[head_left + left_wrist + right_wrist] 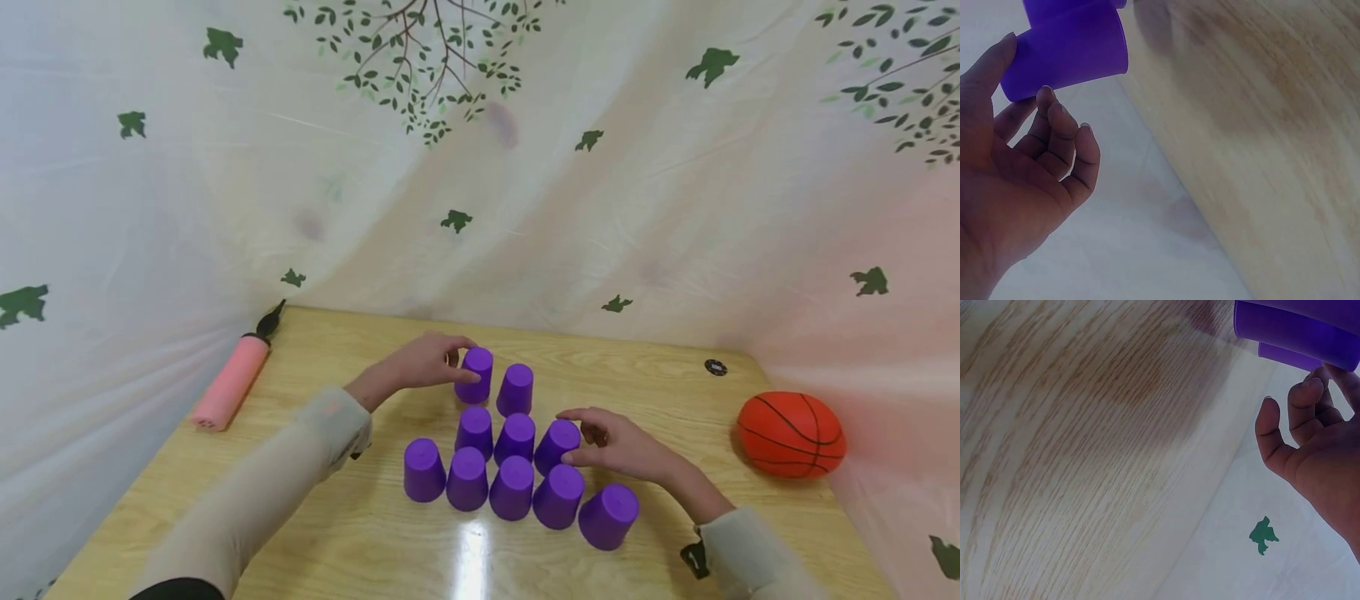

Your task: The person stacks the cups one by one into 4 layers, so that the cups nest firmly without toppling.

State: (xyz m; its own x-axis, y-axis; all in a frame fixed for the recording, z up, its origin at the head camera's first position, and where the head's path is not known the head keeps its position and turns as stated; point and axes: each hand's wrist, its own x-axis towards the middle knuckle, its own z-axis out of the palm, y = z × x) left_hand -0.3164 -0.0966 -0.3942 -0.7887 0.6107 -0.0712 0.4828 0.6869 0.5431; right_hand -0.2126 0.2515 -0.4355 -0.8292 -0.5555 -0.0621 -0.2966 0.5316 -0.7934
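Note:
Upside-down purple cups stand in rows on the wooden table. My left hand (427,361) pinches the back-left cup (476,377) between thumb and index finger; in the left wrist view that cup (1069,53) sits in the thumb-and-finger grip, the other fingers loosely curled. Just right of it stands another back cup (516,390). With thumb and forefinger either side, my right hand (618,446) holds the right-end cup (557,444) of the middle row of three. In the right wrist view the thumb is out of sight, and a fingertip meets the cup (1297,331).
A front row of several cups (512,489) runs nearest me, its right-end cup (608,517) below my right hand. A pink hand pump (232,382) lies at the left edge. On the right are an orange basketball (791,435) and a black chip (716,367). Patterned cloth (525,250) hangs behind.

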